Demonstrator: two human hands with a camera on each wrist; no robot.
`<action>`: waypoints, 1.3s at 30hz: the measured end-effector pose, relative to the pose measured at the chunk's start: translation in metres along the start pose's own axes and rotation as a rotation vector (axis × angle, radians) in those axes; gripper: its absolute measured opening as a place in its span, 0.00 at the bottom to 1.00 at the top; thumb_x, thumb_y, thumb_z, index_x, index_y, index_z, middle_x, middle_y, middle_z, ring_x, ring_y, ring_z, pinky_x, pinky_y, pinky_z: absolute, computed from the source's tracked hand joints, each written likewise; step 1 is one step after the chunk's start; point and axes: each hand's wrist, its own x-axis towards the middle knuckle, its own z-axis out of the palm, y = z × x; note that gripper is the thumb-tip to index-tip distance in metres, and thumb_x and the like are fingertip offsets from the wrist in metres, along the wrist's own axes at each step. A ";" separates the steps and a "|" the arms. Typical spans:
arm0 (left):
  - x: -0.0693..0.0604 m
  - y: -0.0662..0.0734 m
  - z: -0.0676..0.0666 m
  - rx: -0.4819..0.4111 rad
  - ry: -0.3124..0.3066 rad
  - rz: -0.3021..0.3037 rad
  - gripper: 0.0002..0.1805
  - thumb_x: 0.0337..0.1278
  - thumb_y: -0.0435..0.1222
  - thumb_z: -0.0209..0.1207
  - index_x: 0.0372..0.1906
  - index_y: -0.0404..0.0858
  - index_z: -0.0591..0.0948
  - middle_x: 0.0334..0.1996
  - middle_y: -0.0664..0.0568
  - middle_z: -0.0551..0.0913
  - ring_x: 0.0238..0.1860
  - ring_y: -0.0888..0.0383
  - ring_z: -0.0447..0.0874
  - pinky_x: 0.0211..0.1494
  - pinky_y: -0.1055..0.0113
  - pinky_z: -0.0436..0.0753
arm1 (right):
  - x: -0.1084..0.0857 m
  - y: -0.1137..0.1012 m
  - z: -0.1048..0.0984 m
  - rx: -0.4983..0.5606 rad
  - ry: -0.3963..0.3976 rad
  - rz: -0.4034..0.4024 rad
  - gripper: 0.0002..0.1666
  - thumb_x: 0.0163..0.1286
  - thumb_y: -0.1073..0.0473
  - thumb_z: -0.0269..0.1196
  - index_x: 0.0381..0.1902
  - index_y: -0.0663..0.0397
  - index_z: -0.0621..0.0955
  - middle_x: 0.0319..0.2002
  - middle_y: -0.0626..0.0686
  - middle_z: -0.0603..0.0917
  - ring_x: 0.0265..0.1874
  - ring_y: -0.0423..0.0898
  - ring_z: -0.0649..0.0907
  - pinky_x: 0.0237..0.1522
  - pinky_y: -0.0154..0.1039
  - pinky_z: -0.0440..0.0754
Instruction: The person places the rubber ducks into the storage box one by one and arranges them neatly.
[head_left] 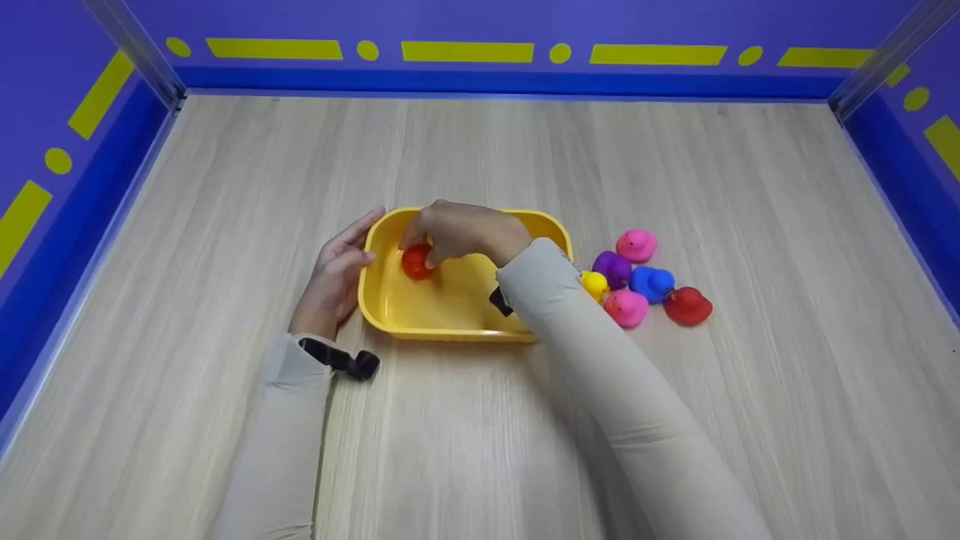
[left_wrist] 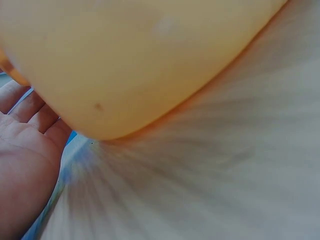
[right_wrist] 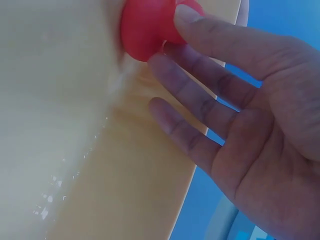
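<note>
A yellow plastic tub point(head_left: 450, 332) stands on the table in the head view. Inside it, near its left end, is a red rubber duck point(head_left: 417, 262), partly covered by fingers. My right hand point(head_left: 461, 231) reaches over the tub and pinches this duck between thumb and fingers. In the right wrist view the thumb lies on the duck point(right_wrist: 145, 30), low against the tub's inside. Outside the tub's left end, my left hand point(head_left: 339, 274) rests against the wall with fingers extended and the thumb at the rim. The left wrist view shows its palm beside the tub point(left_wrist: 125, 65).
Right of the tub lie several rubber ducks: pink ones point(head_left: 637, 245), a purple one point(head_left: 613, 270), a blue one point(head_left: 651, 284), a red one point(head_left: 688, 306) and a yellow one point(head_left: 595, 286), partly behind the right sleeve. Purple-and-blue panels point(head_left: 480, 82) border the wood-grain table point(head_left: 465, 435).
</note>
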 end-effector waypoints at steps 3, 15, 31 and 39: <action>0.000 0.000 0.000 0.001 -0.007 -0.004 0.36 0.50 0.20 0.41 0.71 0.27 0.59 0.65 0.46 0.71 0.62 0.57 0.71 0.63 0.67 0.76 | -0.002 -0.001 -0.001 -0.012 -0.002 0.008 0.25 0.63 0.63 0.65 0.59 0.49 0.79 0.52 0.49 0.82 0.47 0.46 0.77 0.60 0.38 0.76; -0.002 0.000 -0.002 0.018 -0.009 -0.014 0.36 0.52 0.20 0.41 0.71 0.29 0.59 0.68 0.45 0.68 0.66 0.55 0.68 0.68 0.63 0.70 | -0.017 -0.007 -0.012 -0.053 0.029 0.013 0.25 0.64 0.59 0.65 0.60 0.49 0.79 0.54 0.51 0.83 0.48 0.46 0.79 0.58 0.37 0.78; 0.000 0.001 0.000 0.023 0.008 0.004 0.35 0.50 0.19 0.40 0.70 0.27 0.61 0.62 0.49 0.75 0.63 0.55 0.71 0.66 0.66 0.73 | -0.067 0.013 -0.028 -0.074 0.209 -0.074 0.22 0.63 0.61 0.65 0.57 0.50 0.81 0.54 0.51 0.83 0.47 0.46 0.82 0.53 0.38 0.81; 0.000 0.001 -0.001 0.021 0.002 0.007 0.35 0.51 0.20 0.39 0.70 0.27 0.61 0.62 0.49 0.75 0.63 0.55 0.71 0.65 0.66 0.74 | -0.091 0.028 -0.035 -0.060 0.279 -0.032 0.21 0.63 0.62 0.65 0.56 0.50 0.82 0.53 0.52 0.84 0.47 0.48 0.82 0.51 0.40 0.82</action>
